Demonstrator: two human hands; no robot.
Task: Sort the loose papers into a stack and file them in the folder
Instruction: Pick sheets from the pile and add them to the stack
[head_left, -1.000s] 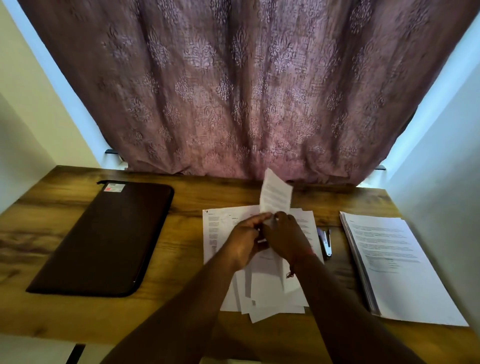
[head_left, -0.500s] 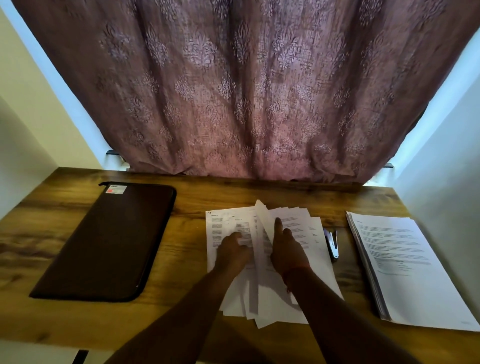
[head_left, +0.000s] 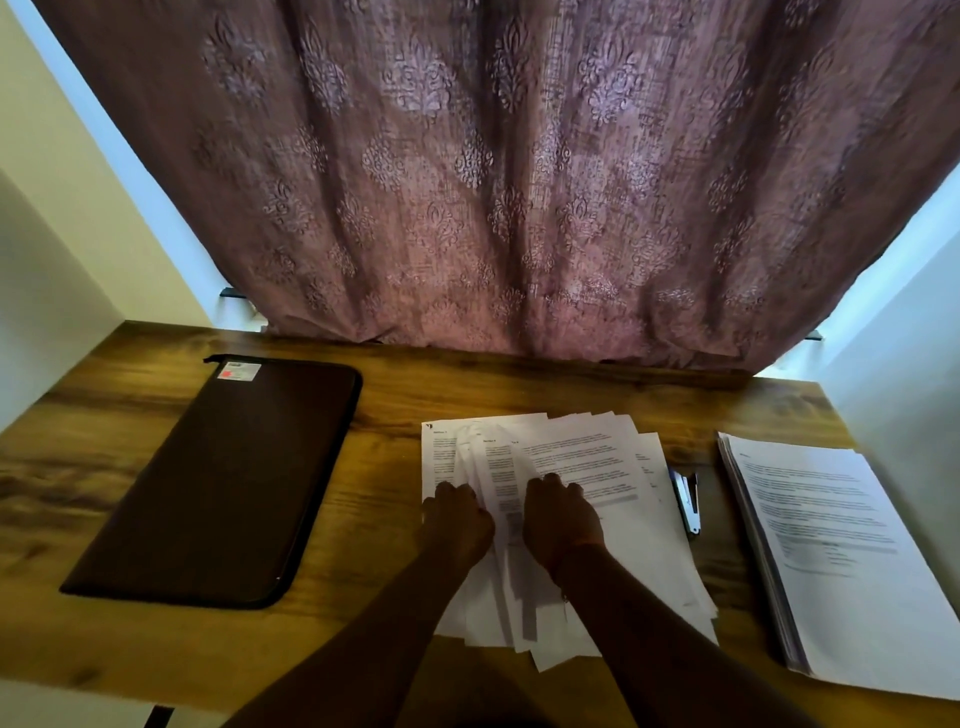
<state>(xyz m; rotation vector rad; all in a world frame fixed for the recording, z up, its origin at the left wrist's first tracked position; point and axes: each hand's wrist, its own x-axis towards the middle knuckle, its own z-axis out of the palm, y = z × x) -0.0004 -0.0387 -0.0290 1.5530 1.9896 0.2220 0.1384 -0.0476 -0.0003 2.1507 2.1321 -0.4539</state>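
Note:
Loose papers (head_left: 587, 457) lie fanned out in the middle of the wooden table (head_left: 389, 395). Both my hands rest on them, knuckles up. My left hand (head_left: 457, 519) sits on the left sheets with its fingers curled at some slightly raised sheet edges. Just to the right, my right hand (head_left: 561, 517) presses bent fingers down on the top sheet. The dark zipped folder (head_left: 223, 478) lies shut at the left of the table, apart from both hands.
A neat thick stack of printed papers (head_left: 831, 551) lies at the right. A stapler (head_left: 685, 499) sits between that stack and the loose sheets. A patterned curtain (head_left: 493, 182) hangs behind the table, with white walls on both sides.
The sheet held upright a second ago has come down onto the pile. The papers now lie fanned wider to the right, and my right index finger has curled in.

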